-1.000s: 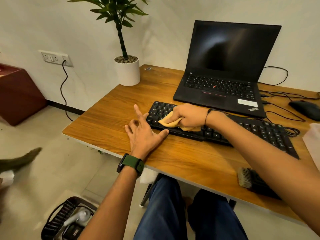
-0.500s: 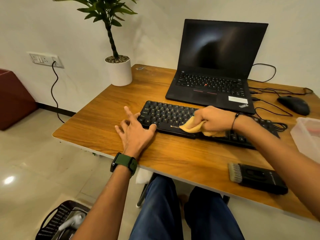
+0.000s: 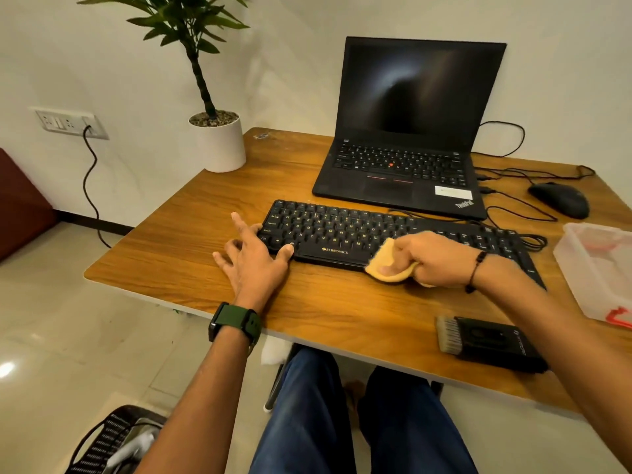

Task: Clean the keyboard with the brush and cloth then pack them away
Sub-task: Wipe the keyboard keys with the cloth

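A black keyboard with pale key legends and a gold brand mark on its front edge lies flat across the wooden desk, just in front of an open laptop. A crumpled yellow cloth sits against its front edge, right of the brand mark. A brush with a black block handle and pale bristles pointing left lies flat near the desk's front edge, well apart from the keyboard.

Keyboard before laptop; brush nearer, right; plant behind, left
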